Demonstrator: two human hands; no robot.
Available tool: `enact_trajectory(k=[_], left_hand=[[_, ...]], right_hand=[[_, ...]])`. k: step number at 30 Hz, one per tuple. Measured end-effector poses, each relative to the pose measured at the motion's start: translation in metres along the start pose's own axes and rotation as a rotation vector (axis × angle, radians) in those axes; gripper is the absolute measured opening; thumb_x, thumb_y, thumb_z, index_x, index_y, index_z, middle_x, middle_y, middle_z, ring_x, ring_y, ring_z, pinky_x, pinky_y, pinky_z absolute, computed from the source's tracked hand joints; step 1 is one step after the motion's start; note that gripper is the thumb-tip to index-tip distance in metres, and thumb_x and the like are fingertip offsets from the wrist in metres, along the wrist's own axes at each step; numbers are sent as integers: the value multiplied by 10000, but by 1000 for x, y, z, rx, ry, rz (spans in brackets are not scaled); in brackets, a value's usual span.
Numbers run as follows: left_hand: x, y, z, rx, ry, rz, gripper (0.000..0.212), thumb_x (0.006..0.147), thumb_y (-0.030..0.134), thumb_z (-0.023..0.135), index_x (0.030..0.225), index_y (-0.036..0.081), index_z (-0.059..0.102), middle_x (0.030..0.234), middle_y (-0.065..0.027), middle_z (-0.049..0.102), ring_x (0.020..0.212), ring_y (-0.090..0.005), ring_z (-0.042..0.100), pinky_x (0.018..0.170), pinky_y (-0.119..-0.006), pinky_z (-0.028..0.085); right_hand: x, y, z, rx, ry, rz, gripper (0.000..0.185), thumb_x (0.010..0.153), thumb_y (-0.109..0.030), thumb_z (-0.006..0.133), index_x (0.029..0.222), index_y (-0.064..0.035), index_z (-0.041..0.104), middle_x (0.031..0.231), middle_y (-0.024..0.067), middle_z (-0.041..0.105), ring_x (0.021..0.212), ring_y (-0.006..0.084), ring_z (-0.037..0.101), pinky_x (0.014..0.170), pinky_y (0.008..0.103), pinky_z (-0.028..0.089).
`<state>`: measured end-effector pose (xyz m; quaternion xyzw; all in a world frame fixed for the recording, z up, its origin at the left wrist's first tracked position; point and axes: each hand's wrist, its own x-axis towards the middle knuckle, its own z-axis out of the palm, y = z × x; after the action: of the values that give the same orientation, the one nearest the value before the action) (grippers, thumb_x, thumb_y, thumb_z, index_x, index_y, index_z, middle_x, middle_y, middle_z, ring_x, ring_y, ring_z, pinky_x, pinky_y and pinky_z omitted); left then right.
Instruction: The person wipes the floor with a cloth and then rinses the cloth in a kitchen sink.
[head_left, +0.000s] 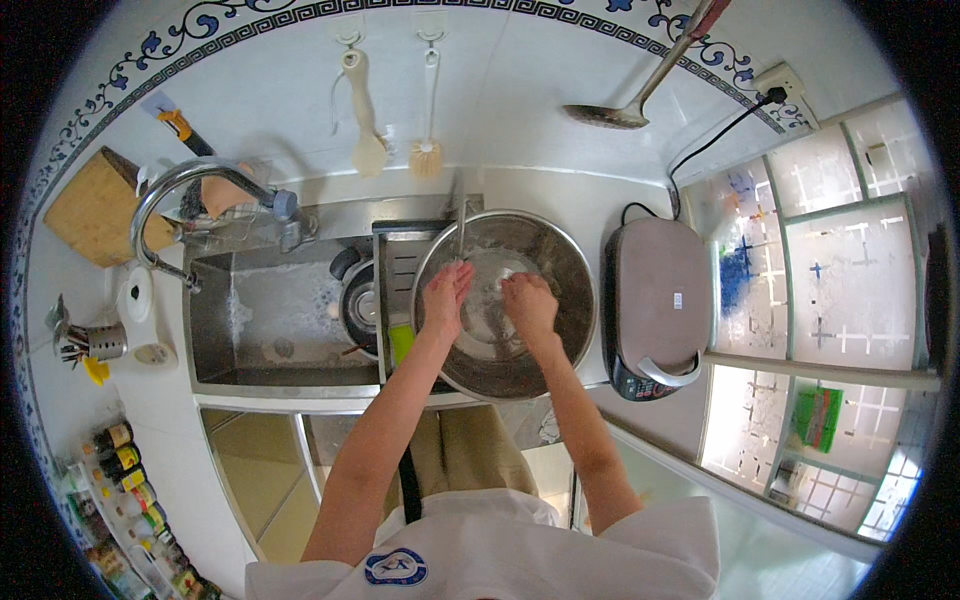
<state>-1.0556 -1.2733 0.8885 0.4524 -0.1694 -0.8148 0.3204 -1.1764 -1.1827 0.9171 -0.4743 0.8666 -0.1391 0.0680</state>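
Note:
A wide stainless steel bowl (581, 330) is in front of me, with a pale, shiny area at its bottom that looks wet. Over its left side is my left hand (447, 298), fingers together and pointing away from me. Just above those fingertips a thin grey strip (461, 217) runs toward the wall; whether it is water, a spout or a tool I cannot tell, nor whether my hand touches it. My right hand (531, 306) is over the bowl's right half, knuckles up and fingers curled. What lies under those fingers is hidden.
Left of the bowl is a steel sink (285, 315) with suds, a pot (361, 306) and a gooseneck faucet (202, 169). An electric griddle (656, 292) stands to the right. Brushes (364, 112) and a slotted ladle (611, 116) hang behind; several bottles (124, 457) line the left.

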Motion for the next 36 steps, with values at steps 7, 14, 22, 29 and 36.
enact_trajectory(k=[7,14,22,29,36], left_hand=[[-13,-2,-9,167,21,83,375,889,253,588,1167,6,544,1147,-113,600,1127,-224,546,1012,-338,382],[-47,21,-28,604,-40,394,308,952,184,495,1175,-25,528,1156,-112,579,1105,-187,546,946,-286,405],[-69,39,-26,672,-78,504,279,965,117,452,1200,-24,506,1167,-127,577,1097,-195,554,910,-282,432],[-75,4,-5,1053,-360,332,346,915,211,561,1192,5,529,1122,-142,605,1002,-208,597,823,-300,459],[-62,7,-16,1099,-305,210,237,908,173,562,1064,-4,558,911,-99,634,857,-178,618,702,-317,476]], right_hand=[[-26,73,24,-101,-181,22,433,774,-211,672,1147,-55,517,920,158,614,910,357,601,760,441,502],[-12,51,6,256,-305,77,345,793,-195,639,1088,-28,574,873,192,626,816,346,624,715,421,504],[-8,83,-33,850,-282,222,200,847,-177,580,938,0,559,766,29,555,694,99,517,632,267,431],[-20,22,-76,1125,-377,287,130,864,-113,575,960,-32,541,855,9,577,801,88,521,725,243,420],[-12,37,-61,1218,-184,341,301,791,22,542,1086,-36,554,919,23,597,823,117,544,746,251,436]])
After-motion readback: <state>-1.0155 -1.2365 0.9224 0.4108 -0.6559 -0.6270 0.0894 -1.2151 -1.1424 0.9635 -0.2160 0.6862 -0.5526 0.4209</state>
